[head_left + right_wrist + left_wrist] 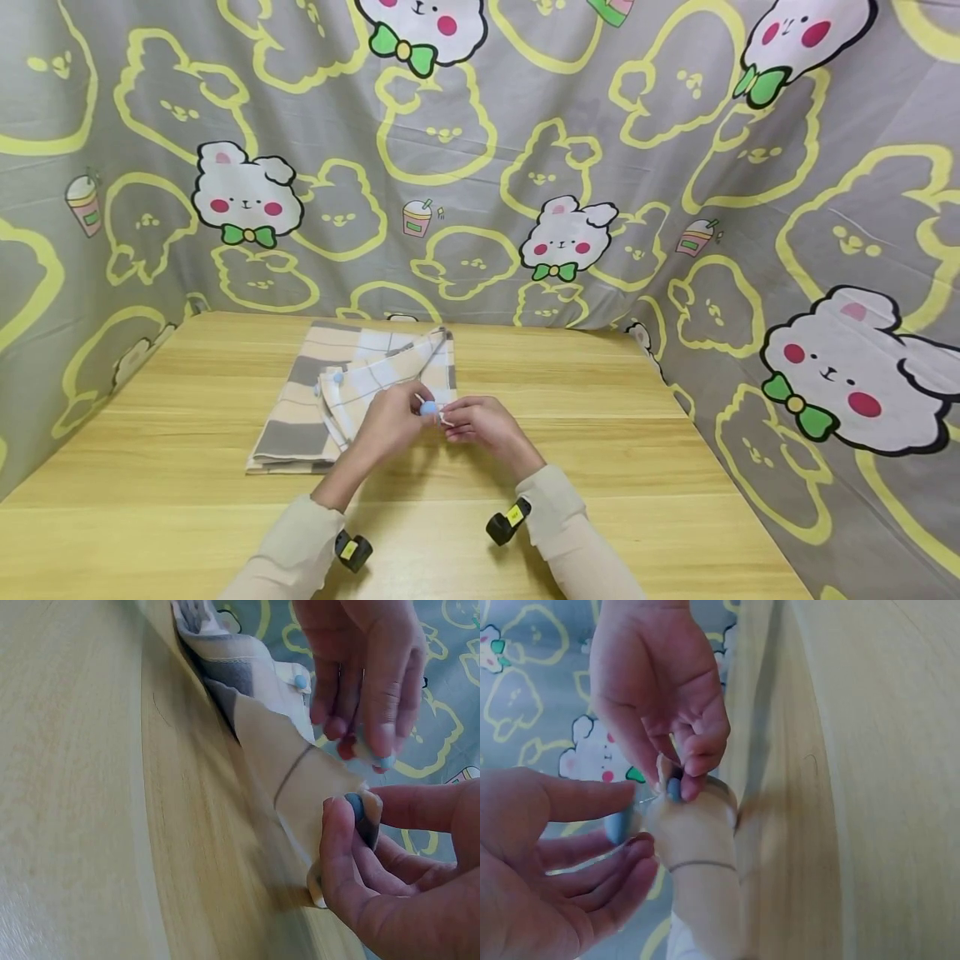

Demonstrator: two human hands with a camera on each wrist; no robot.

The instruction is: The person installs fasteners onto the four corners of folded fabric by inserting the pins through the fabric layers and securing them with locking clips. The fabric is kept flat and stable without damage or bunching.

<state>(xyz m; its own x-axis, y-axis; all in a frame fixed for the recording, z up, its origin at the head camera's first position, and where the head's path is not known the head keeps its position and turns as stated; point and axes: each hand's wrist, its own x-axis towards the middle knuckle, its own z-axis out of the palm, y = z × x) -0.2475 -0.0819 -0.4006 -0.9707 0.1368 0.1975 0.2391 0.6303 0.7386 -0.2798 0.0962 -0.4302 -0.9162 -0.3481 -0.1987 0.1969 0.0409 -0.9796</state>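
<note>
A plaid cloth (pixel 288 412) in beige, white and grey lies folded on the table, its near right corner lifted. My left hand (pixel 393 421) pinches a light-blue, rounded button-like piece (pixel 617 827) between thumb and fingers, just beside that corner. With thumb and fingertips, my right hand (pixel 483 421) grips the cloth corner, where a second blue piece (pixel 355 804) shows at the thumb. In the left wrist view a thin pale line runs between the left hand's piece and the cloth; whether it is thread or pin I cannot tell.
Another blue button-like piece (pixel 337 377) sits on the cloth's upper fold, at its left corner. The wooden table (pixel 600 467) extends around the cloth. A grey curtain (pixel 465 192) with cartoon animals hangs along the back and sides.
</note>
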